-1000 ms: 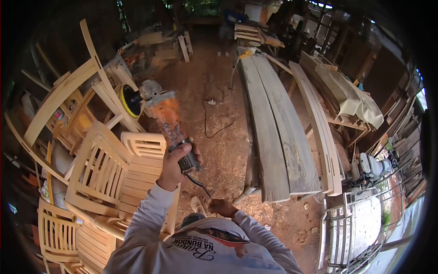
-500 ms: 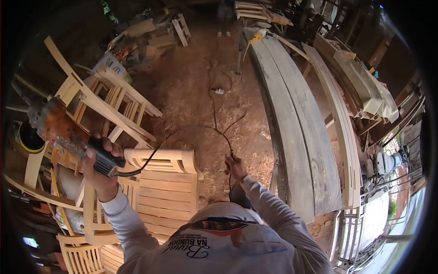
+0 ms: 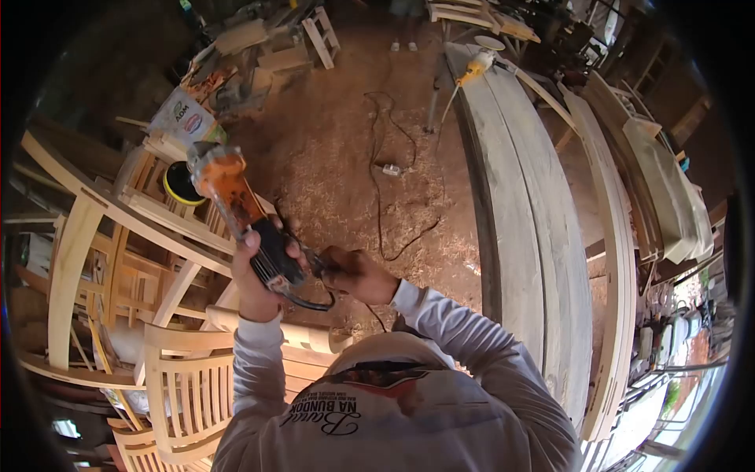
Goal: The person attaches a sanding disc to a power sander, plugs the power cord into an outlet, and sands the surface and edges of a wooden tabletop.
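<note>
My left hand (image 3: pixel 255 271) is wrapped around the black handle of an orange angle grinder (image 3: pixel 236 197), held up in front of me on the left. A round black pad with a yellow rim (image 3: pixel 182 185) faces left from the grinder's head. Close beside the handle, my right hand (image 3: pixel 360 274) is closed on the black power cord (image 3: pixel 313 305), which loops below the handle. The fingertips of that hand are partly hidden against the cord.
Wooden chair frames (image 3: pixel 79 275) crowd the left, and a slatted chair back (image 3: pixel 189 385) stands low there. Long grey planks (image 3: pixel 519 197) run along the right, with a yellow power tool (image 3: pixel 474 69) at their far end. A cord with a white connector (image 3: pixel 391 169) lies on the dirt floor.
My left hand has brought the grinder rightward, toward the middle. My right hand has moved up and left along the cord, close to the grinder's handle.
</note>
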### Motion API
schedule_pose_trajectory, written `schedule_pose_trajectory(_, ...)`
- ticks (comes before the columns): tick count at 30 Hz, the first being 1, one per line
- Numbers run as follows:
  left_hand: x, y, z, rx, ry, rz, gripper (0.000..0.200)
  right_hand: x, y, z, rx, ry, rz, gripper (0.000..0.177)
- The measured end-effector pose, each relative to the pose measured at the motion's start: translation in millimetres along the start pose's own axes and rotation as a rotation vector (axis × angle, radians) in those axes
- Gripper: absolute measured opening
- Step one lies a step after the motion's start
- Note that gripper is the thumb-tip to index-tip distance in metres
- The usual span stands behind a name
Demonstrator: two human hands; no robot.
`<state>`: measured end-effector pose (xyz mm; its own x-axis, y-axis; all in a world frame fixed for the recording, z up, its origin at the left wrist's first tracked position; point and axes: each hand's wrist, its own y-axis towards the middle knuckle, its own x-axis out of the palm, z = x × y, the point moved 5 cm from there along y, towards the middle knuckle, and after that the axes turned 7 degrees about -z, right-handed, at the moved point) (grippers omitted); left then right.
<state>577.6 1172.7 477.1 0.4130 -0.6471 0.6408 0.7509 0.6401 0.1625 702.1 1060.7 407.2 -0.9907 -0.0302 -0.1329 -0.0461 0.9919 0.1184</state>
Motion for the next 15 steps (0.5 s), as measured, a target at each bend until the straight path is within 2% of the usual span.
schedule_pose_trajectory(3, -6.9, 85.9, 36.7, 0.095, -0.002, -0.026, 0.05, -53.4, 22.2, 68.4, 0.0, 0.018, -0.062, 0.023)
schedule_pose_trajectory(5, -19.0, 127.6, 79.0, 0.167, 0.083, 0.055, 0.048, -87.0, 31.7, 125.5, 0.098, -0.079, -0.121, 0.025)
schedule_pose_trajectory(6, -22.4, 146.6, 104.5, 0.212, 0.085, 0.032, 0.045, -96.5, 31.8, 155.6, 0.17, -0.039, -0.1, 0.026)
schedule_pose_trajectory(9, -40.5, 200.0, 199.1, 0.345, 0.131, -0.108, 0.035, -114.4, 37.4, 275.9, 0.353, 0.031, -0.092, 0.025)
schedule_pose_trajectory(10, -58.1, 214.8, 240.2, 0.424, 0.162, -0.087, 0.036, -118.7, 41.5, 303.2, 0.413, 0.051, -0.098, 0.024)
schedule_pose_trajectory(13, -101.4, 250.1, 369.9, 0.642, 0.369, -0.059, 0.038, -152.3, 73.4, 330.2, 0.515, -0.162, -0.032, 0.026)
schedule_pose_trajectory(15, -122.0, 269.0, 428.3, 0.729, 0.491, -0.019, 0.038, -180.8, 105.4, 358.1, 0.507, -0.336, 0.006, 0.026)
